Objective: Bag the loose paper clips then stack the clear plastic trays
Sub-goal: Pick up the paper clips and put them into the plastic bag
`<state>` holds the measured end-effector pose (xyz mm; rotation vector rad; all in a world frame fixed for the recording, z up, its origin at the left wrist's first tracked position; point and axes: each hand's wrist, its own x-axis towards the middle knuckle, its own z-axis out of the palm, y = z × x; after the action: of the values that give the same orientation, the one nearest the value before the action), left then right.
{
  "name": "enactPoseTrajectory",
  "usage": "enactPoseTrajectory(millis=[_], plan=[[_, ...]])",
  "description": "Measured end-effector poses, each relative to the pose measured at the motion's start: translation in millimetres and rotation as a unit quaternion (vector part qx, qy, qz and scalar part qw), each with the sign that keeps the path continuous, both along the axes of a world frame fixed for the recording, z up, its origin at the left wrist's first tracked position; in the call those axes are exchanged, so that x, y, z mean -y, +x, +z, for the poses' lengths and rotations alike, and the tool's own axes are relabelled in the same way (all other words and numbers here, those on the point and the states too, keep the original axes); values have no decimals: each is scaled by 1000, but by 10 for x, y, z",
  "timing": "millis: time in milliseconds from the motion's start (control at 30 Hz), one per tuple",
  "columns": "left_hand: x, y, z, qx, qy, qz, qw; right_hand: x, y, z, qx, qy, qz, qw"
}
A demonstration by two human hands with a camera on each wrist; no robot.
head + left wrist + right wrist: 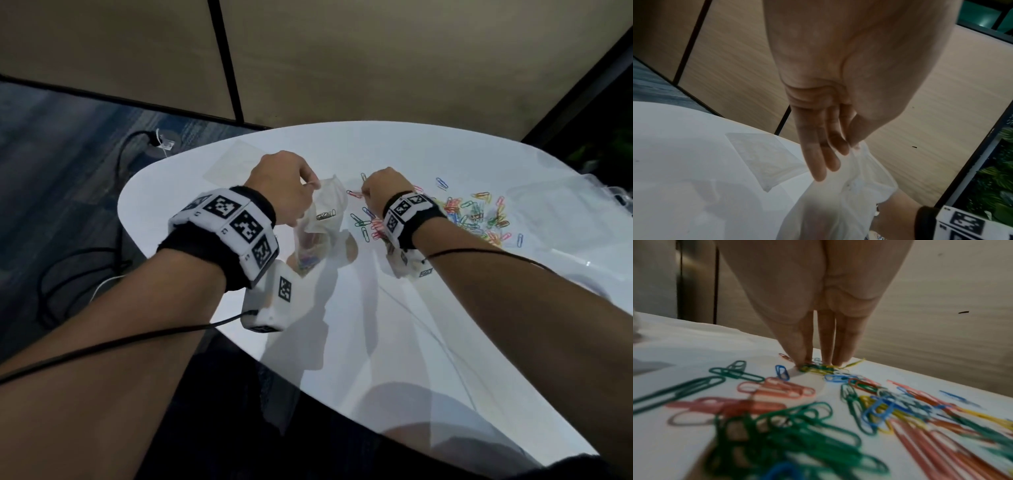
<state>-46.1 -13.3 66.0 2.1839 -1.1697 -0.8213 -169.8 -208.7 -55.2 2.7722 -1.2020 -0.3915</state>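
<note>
My left hand [310, 185] pinches the top edge of a clear plastic bag [325, 212] and holds it up above the white table [342, 325]; a few coloured clips lie in the bag's bottom. In the left wrist view thumb and fingers [851, 146] nip the bag [838, 203]. My right hand [363, 192] is down on the table just right of the bag. In the right wrist view its thumb and fingertips [813, 365] close on a small cluster of green and yellow paper clips [818, 369]. Loose coloured paper clips [479, 219] spread to the right. Clear plastic trays [561, 205] lie at the far right.
A second flat clear bag [236, 161] lies on the table's far left, also in the left wrist view [764, 155]. Cables trail over the blue carpet [68, 154] left of the table. A beige partition wall [342, 61] stands behind the table's far edge.
</note>
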Motion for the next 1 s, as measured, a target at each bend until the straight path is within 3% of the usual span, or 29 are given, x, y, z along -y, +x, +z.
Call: enactPoseTrajectory(millis=[67, 167, 267, 400, 500, 567, 633, 700, 767, 833, 900, 933, 1000], plan=[[-14, 1, 2, 7, 1, -5, 1000, -3, -101, 10, 3, -11, 3, 1000], [-20, 13, 5, 11, 4, -7, 1000, -22, -239, -7, 21, 75, 30, 997], [-17, 24, 16, 15, 9, -4, 1000, -92, -251, 23, 40, 69, 63, 995], [-15, 3, 26, 17, 13, -7, 1000, -181, -301, 112, 32, 71, 11, 997], [-19, -22, 31, 15, 15, -12, 1000, -190, -468, 179, 117, 99, -56, 987], [-23, -29, 24, 11, 15, -9, 1000, -188, -590, 247, 226, 158, -138, 951], [-25, -34, 17, 1, 13, -1, 1000, -245, -667, 395, 379, 282, -232, 850], [-26, -38, 11, -7, 11, 4, 1000, -332, -666, 609, 491, 408, -248, 728], [-23, -39, 9, -15, 12, 9, 1000, -398, -592, 825, 518, 495, -218, 663], [-8, -48, 4, -28, 11, 17, 999, -504, -471, 1026, 518, 543, -187, 634], [15, -61, 0, -48, 4, 29, 998, -622, -331, 1119, 526, 552, -158, 628], [23, -65, -1, -58, 0, 35, 998, -684, -259, 1129, 531, 539, -140, 639], [27, -84, 6, -81, -4, 45, 996, -784, -154, 1093, 527, 482, -97, 693]])
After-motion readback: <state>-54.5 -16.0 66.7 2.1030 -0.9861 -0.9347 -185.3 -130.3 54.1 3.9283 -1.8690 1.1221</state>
